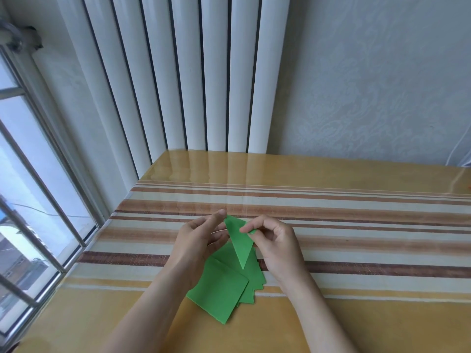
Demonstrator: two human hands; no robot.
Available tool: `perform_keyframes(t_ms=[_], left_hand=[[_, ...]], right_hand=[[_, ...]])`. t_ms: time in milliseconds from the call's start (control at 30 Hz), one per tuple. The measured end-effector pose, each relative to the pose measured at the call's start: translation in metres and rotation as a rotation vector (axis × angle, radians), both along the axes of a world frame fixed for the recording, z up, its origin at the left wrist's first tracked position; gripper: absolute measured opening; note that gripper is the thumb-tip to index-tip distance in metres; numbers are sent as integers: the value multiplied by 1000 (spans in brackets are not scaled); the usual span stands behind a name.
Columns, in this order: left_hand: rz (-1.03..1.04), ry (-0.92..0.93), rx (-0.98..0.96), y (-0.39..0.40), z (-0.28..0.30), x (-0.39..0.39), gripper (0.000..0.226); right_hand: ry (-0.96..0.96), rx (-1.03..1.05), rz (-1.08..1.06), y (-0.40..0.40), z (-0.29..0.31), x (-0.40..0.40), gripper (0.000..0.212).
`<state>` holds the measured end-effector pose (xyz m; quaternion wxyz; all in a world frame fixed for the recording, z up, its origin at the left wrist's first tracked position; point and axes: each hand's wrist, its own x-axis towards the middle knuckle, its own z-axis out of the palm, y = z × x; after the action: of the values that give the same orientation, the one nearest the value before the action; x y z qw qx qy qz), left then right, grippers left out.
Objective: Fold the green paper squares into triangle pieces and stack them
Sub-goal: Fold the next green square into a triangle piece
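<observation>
A folded green paper piece [240,242], long and triangular, is held above the table with its point facing down toward me. My right hand [275,247] pinches its upper right edge between thumb and forefinger. My left hand [201,238] is beside it on the left, fingers extended and loosely spread, fingertips near the piece's top corner. Whether it touches the paper is unclear. Beneath the hands lies a loose stack of green paper squares [221,289], fanned slightly, on the table.
The table [356,250] has a glossy striped cover of yellow, cream and brown. A white radiator [191,72] stands against the wall at the far edge. A window with metal bars [38,187] runs along the left side.
</observation>
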<state>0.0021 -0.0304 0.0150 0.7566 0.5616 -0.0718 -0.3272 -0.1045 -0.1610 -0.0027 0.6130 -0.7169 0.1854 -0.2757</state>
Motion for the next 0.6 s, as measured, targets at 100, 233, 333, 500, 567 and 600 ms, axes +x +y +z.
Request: perform_keyframes(t_ms=[100, 233, 333, 500, 567, 600], left_hand=[[-31, -4, -23, -2, 0, -2, 32], [17, -26, -26, -3, -1, -1, 22], [71, -53, 9, 0, -5, 3, 16], [88, -1, 14, 1, -5, 5, 16], [84, 21, 5, 1, -5, 4, 14], [78, 34, -4, 1, -4, 3, 14]], right_hand=[[-2, 66, 1, 0, 2, -2, 29], [-4, 118, 15, -1, 7, -5, 27], [2, 141, 56, 1, 6, -3, 29], [-25, 130, 66, 2, 9, -4, 29], [-37, 95, 57, 2, 10, -4, 29], [-41, 70, 49, 3, 9, -4, 30]])
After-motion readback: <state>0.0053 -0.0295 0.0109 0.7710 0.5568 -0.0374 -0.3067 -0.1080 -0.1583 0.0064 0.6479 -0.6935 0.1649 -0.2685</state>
